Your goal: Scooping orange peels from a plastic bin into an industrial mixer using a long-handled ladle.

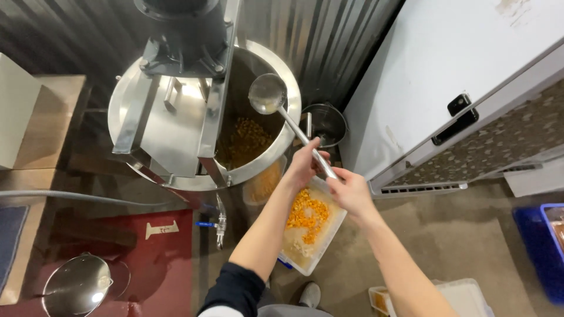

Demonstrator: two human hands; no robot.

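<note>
steel mixing pot (276, 70) part-filled with yellow-orange pieces | white tub (311, 258) of orange pieces held below rim, still well stocked | ladle (267, 94) empty over pot | left hand (305, 164), right hand (351, 192) fingers wrapped around ladle handle

The floor (458, 246) is bare grey concrete on the right, with a dark red mat (147, 258) at the left; a large steel vat (200, 117) stands on it; a small steel pot (324, 123) sits behind the vat; a round metal lid (76, 285) lies lower left; a blue crate (537, 246) rests at the right edge; a clear tub (435, 296) stands near the bottom.
</note>
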